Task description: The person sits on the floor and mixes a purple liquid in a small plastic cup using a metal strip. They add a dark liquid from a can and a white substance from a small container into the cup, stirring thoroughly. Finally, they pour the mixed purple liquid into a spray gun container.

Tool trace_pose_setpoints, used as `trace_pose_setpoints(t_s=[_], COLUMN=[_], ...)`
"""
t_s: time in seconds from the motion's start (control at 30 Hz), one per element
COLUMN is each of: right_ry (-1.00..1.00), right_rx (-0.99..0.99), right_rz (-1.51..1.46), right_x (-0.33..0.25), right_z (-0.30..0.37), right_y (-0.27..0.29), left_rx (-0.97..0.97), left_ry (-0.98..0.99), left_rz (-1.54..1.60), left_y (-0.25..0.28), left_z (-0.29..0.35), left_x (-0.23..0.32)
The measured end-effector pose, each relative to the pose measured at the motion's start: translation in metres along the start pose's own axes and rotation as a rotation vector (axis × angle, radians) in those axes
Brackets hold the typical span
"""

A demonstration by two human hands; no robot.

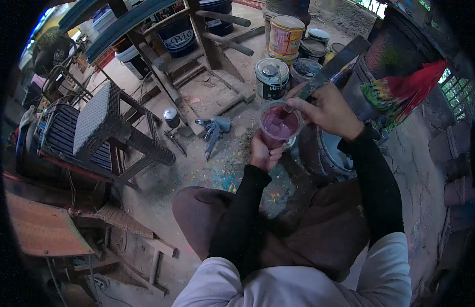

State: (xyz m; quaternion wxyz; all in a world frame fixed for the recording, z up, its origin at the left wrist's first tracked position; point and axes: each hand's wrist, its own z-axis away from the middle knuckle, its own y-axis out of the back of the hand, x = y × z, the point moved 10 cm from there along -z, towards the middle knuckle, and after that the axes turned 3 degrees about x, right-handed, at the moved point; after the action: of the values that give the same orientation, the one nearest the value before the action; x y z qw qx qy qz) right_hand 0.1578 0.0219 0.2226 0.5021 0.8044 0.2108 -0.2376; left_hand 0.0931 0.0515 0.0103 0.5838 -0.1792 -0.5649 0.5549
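Observation:
My left hand (265, 152) is closed round the lower side of a clear plastic cup (282, 136), which holds thick mauve paint (280, 124). In my right hand (332, 111) is a long flat stick (333, 64), gripped between thumb and fingers. Its lower end dips into the paint, and its upper part slants away to the far right. On the floor to the left of the cup lies a grey spray gun (214, 132). A lidded paint can (272, 77) stands just beyond the cup.
Several more paint cans and a yellow-pink bucket (286, 38) stand ahead. A large pail (337, 151) is close on my right, near a drum with a red-green cloth (406, 92). To the left are a woven stool (101, 120), a small jar (171, 117) and a wooden frame (168, 77).

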Motion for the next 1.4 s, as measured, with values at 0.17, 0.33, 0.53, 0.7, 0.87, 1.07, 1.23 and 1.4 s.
trace_pose_setpoints(t_s=[0.17, 0.33, 0.53, 0.7, 0.87, 1.07, 1.23, 1.4], right_ry=[-0.112, -0.147, -0.182, -0.229, -0.257, -0.208, -0.272, -0.244], right_rx=[-0.048, 0.1, 0.163, 0.236, 0.162, 0.169, 0.074, 0.082], right_rz=[-0.007, -0.187, -0.216, -0.271, -0.186, -0.215, -0.039, -0.155], right_x=[0.015, 0.012, 0.02, 0.027, 0.03, 0.025, 0.046, 0.03], right_z=[0.009, 0.012, 0.02, 0.024, 0.027, 0.028, 0.035, 0.034], right_y=[-0.003, 0.006, 0.007, 0.009, 0.001, -0.001, -0.01, -0.01], left_rx=[0.029, -0.015, 0.021, -0.01, 0.084, 0.01, 0.094, 0.057], left_ry=[0.057, 0.064, 0.089, 0.046, 0.0, -0.043, -0.023, 0.019], left_rz=[0.031, 0.086, 0.072, 0.048, -0.023, -0.017, 0.116, 0.151], left_y=[0.007, 0.021, 0.021, 0.026, 0.027, 0.026, 0.036, 0.041], left_z=[0.001, -0.004, -0.001, -0.003, -0.006, -0.008, -0.009, -0.01], left_x=[-0.009, -0.013, -0.017, -0.015, -0.012, -0.01, -0.014, -0.018])
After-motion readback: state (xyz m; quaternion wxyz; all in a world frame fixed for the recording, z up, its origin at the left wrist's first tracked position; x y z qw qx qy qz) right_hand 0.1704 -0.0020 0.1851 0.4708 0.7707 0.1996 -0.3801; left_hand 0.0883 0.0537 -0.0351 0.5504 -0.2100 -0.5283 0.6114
